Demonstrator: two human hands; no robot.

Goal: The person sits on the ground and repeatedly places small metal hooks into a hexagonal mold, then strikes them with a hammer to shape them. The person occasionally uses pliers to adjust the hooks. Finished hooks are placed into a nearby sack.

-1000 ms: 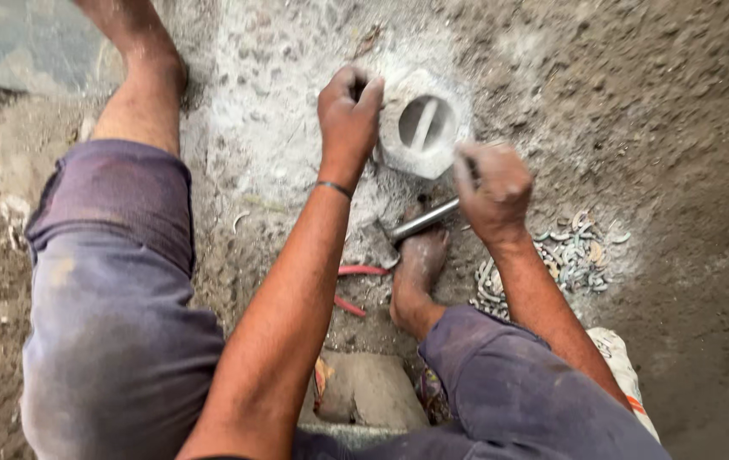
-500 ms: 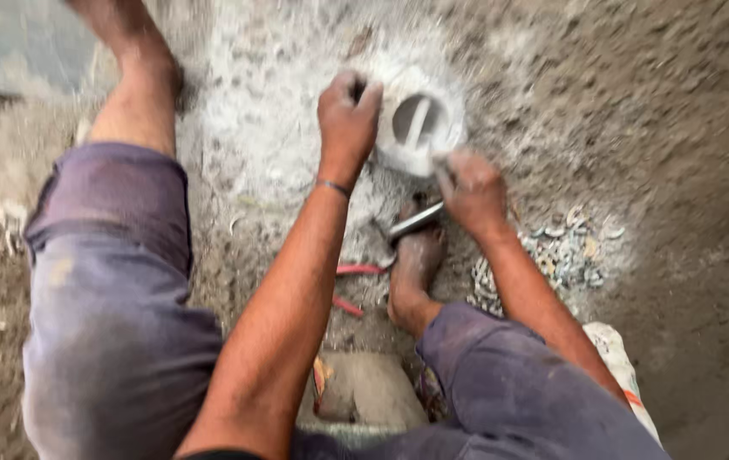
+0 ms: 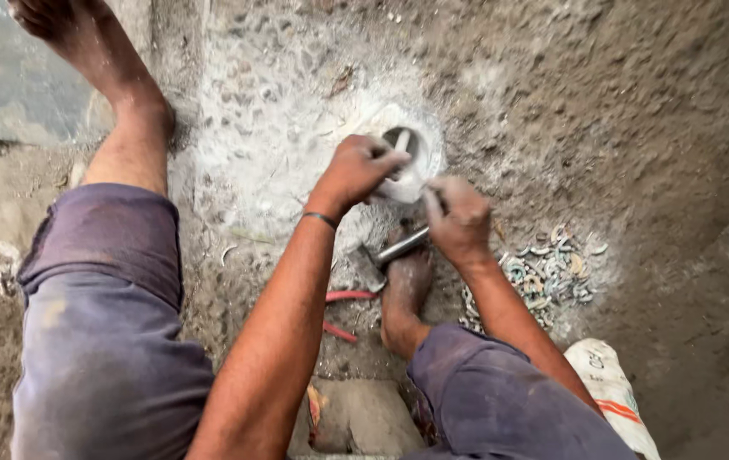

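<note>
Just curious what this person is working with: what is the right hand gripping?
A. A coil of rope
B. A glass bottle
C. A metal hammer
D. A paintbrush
C. The right hand has its grip on the shiny handle of a metal hammer, whose head points down toward the foot, beside the white ring-shaped piece that the left hand holds.

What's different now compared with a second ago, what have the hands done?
The right hand has swung its hammer in closer, from a raised spot out to the side to right beside the white ring. The left hand has stayed clamped on the ring's near edge. The pile of small curved chips, the red-handled tool and the foot lie as before.
</note>
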